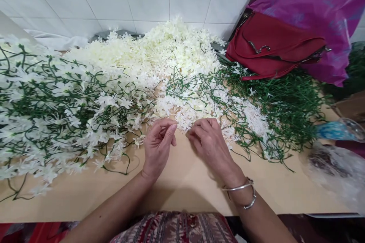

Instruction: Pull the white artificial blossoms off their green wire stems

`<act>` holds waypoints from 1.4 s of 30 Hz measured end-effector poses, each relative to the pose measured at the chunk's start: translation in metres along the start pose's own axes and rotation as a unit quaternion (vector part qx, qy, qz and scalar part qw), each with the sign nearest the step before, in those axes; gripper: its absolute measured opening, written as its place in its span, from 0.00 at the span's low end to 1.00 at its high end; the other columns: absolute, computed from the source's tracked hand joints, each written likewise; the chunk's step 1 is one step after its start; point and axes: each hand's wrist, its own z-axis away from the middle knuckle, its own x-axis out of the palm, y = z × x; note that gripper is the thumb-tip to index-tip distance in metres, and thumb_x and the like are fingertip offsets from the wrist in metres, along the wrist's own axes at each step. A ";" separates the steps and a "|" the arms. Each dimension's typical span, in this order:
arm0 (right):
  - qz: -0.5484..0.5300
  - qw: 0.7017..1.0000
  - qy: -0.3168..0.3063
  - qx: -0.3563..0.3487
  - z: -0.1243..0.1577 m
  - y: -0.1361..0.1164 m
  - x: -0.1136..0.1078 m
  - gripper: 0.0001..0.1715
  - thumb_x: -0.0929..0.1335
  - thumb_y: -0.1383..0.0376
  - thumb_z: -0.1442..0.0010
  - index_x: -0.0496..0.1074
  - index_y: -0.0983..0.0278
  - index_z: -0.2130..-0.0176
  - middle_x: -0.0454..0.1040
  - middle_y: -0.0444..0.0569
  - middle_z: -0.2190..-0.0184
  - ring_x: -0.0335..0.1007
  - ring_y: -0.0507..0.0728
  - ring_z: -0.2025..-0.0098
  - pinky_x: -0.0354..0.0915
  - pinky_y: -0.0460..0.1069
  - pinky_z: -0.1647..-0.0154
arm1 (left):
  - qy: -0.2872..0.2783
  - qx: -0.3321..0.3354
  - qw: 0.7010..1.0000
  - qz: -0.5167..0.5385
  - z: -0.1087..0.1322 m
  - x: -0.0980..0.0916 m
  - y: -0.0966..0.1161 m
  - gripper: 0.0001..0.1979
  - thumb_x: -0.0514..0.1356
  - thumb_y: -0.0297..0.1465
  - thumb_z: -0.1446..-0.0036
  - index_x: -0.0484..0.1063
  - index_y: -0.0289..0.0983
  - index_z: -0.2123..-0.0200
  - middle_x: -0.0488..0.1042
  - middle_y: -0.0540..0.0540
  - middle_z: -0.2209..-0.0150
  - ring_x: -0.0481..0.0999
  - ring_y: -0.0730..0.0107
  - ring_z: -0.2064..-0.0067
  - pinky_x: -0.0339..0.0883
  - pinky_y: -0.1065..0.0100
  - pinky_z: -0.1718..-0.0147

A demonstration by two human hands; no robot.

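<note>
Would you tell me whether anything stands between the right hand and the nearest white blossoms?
Nothing visible does: the nearest white blossoms lie just beyond the fingers of the right hand. Green stems lie over blossoms farther back, and the red bag sits off to the right, clear of that path.

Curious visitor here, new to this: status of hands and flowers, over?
Left hand, right hand: fingers curled, grip unclear. White star-shaped artificial flowers heaped just beyond. Red leather-like handbag back right, apart from both hands.
</note>
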 end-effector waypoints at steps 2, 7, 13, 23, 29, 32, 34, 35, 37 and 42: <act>-0.021 0.999 0.045 0.005 0.000 0.004 -0.001 0.09 0.67 0.72 0.30 0.74 0.60 0.63 0.78 0.52 0.63 0.71 0.62 0.58 0.68 0.60 0.53 | -0.021 -0.004 1.000 0.021 0.001 0.001 0.000 0.07 0.67 0.36 0.34 0.79 0.39 0.60 0.77 0.52 0.67 0.72 0.82 0.78 0.69 0.75 0.77; -0.117 0.976 0.165 0.077 0.002 0.007 -0.006 0.04 0.70 0.66 0.30 0.75 0.57 0.60 0.81 0.48 0.65 0.77 0.60 0.61 0.72 0.58 0.55 | -0.039 -0.014 0.999 0.026 0.003 0.000 -0.003 0.07 0.67 0.36 0.34 0.81 0.40 0.57 0.84 0.47 0.60 0.87 0.68 0.65 0.82 0.68 0.63; -0.261 0.945 0.174 0.092 0.002 -0.003 -0.009 0.09 0.69 0.69 0.31 0.80 0.57 0.57 0.82 0.49 0.59 0.79 0.59 0.55 0.75 0.56 0.51 | -0.045 -0.028 0.998 -0.018 0.004 0.000 -0.011 0.08 0.67 0.34 0.34 0.81 0.39 0.55 0.85 0.46 0.59 0.87 0.66 0.57 0.80 0.65 0.51; -0.277 0.936 0.203 0.077 0.004 -0.020 -0.002 0.07 0.73 0.70 0.34 0.75 0.58 0.60 0.79 0.46 0.65 0.77 0.57 0.61 0.74 0.54 0.57 | -0.007 -0.068 0.997 -0.027 0.005 0.002 -0.016 0.15 0.72 0.35 0.41 0.80 0.37 0.52 0.87 0.46 0.60 0.87 0.68 0.59 0.81 0.69 0.55; -0.273 0.932 0.211 0.107 0.005 -0.023 0.006 0.09 0.73 0.72 0.35 0.72 0.59 0.62 0.75 0.42 0.68 0.73 0.54 0.65 0.71 0.51 0.60 | -0.048 -0.036 0.996 -0.068 0.010 0.003 -0.015 0.09 0.69 0.32 0.38 0.82 0.39 0.54 0.86 0.46 0.59 0.87 0.68 0.58 0.81 0.70 0.55; -0.251 0.937 0.217 0.105 0.005 -0.022 0.008 0.11 0.73 0.74 0.36 0.72 0.59 0.62 0.74 0.41 0.68 0.72 0.53 0.66 0.69 0.50 0.60 | -0.065 -0.023 0.994 -0.081 0.011 0.003 -0.013 0.09 0.68 0.31 0.37 0.83 0.39 0.54 0.87 0.46 0.58 0.87 0.66 0.57 0.81 0.69 0.54; -0.236 0.941 0.218 0.104 0.006 -0.022 0.009 0.11 0.73 0.74 0.36 0.72 0.59 0.62 0.74 0.41 0.68 0.72 0.53 0.65 0.69 0.50 0.60 | -0.072 -0.009 0.992 -0.100 0.010 0.002 -0.013 0.09 0.67 0.30 0.37 0.83 0.39 0.54 0.87 0.45 0.57 0.86 0.66 0.57 0.80 0.68 0.52; -0.232 0.942 0.217 0.107 0.006 -0.022 0.009 0.10 0.73 0.74 0.36 0.72 0.59 0.61 0.74 0.42 0.68 0.72 0.54 0.65 0.70 0.50 0.60 | -0.075 0.000 0.991 -0.108 0.010 0.001 -0.013 0.09 0.67 0.30 0.36 0.84 0.40 0.54 0.86 0.45 0.57 0.86 0.66 0.56 0.80 0.67 0.52; -0.241 0.940 0.209 0.123 0.006 -0.022 0.010 0.12 0.73 0.73 0.36 0.73 0.58 0.56 0.76 0.42 0.66 0.74 0.54 0.64 0.70 0.51 0.57 | -0.080 0.017 0.990 -0.117 0.009 0.000 -0.014 0.08 0.66 0.29 0.36 0.84 0.40 0.55 0.86 0.46 0.56 0.85 0.66 0.55 0.79 0.68 0.51; -0.308 0.924 0.155 0.163 0.006 -0.015 0.006 0.17 0.73 0.72 0.36 0.77 0.57 0.50 0.77 0.42 0.65 0.74 0.55 0.62 0.70 0.52 0.54 | -0.106 0.065 0.986 -0.109 0.007 -0.003 -0.012 0.07 0.65 0.26 0.35 0.83 0.41 0.56 0.86 0.47 0.58 0.85 0.69 0.56 0.78 0.70 0.53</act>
